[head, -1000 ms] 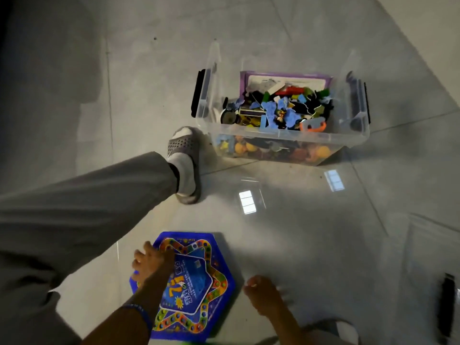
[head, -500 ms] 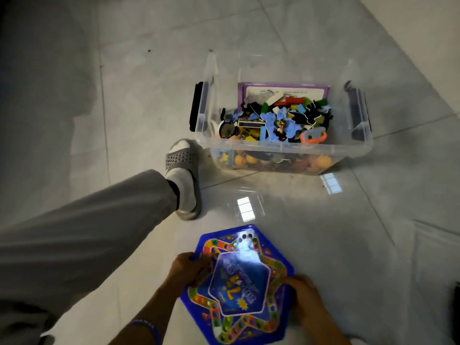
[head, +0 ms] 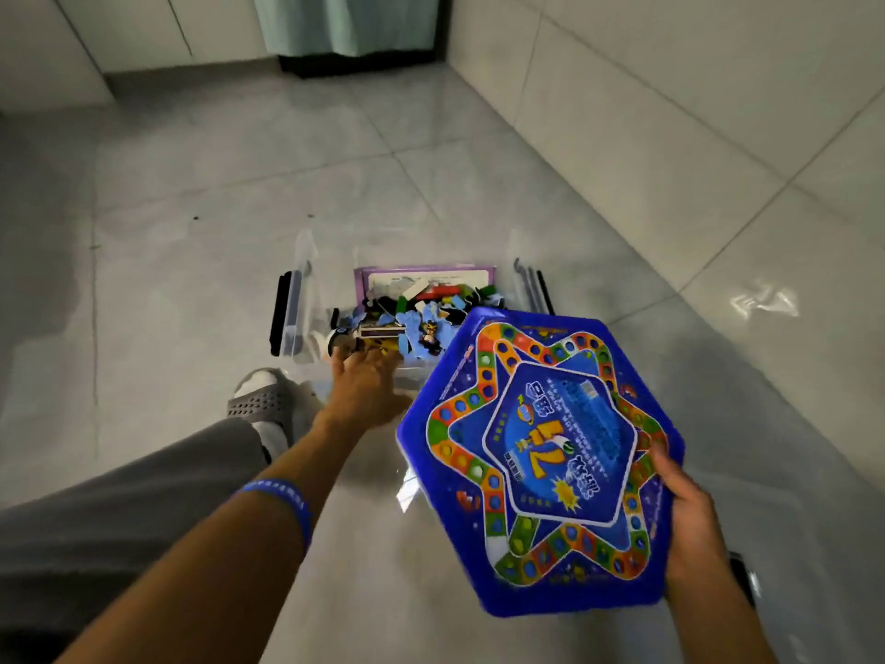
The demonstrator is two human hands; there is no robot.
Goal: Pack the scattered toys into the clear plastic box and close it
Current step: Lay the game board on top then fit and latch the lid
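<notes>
Toys already fill much of the clear plastic box (head: 306, 323), which sits open on the grey tiled floor (head: 191, 242) straight ahead of you, just beyond your slippered foot (head: 261, 400). Its black latches stand on the left and right ends, and no lid is in view.

Start at the left: your left hand (head: 366, 393) has let go of the game board and now reaches forward to the box's near wall, fingers spread and fairly straight, holding nothing. A blue wristband (head: 282, 500) sits on that forearm. The fingertips lie at the rim, close to the pile of puzzle pieces (head: 421, 323); you cannot tell whether they touch it.

Moving right: the blue hexagonal game board (head: 541, 462), which lay flat on the floor a second ago and was lifted in both hands half a second ago, is now up in the air and tilted, its far edge overlapping the box's right half. Your right hand (head: 694, 524) alone carries it, fingers curled round its right edge.

So the pickup is done and the board is on its way in. It looks nearly as broad as the box opening, so you probably need to tip it in flat on top or slide it down along a wall, with the left hand steadying the box or clearing pieces. The lid remains to be found and fitted.
</notes>
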